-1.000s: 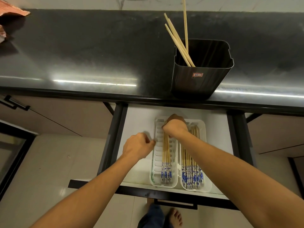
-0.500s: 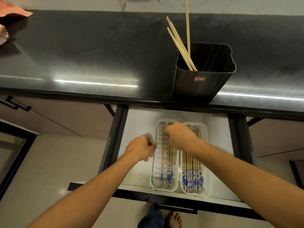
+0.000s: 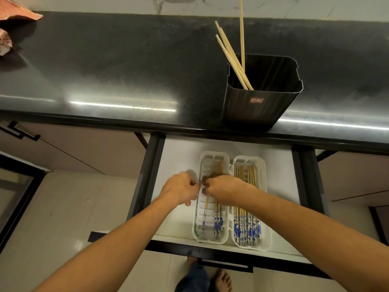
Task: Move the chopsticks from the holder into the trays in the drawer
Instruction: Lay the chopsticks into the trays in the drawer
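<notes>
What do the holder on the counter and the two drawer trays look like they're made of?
The holder looks like black plastic or coated metal: dark ribbed walls with a soft sheen; I can't tell which. The trays look like white moulded plastic, slightly glossy, with slotted bases and rounded rims.
</notes>
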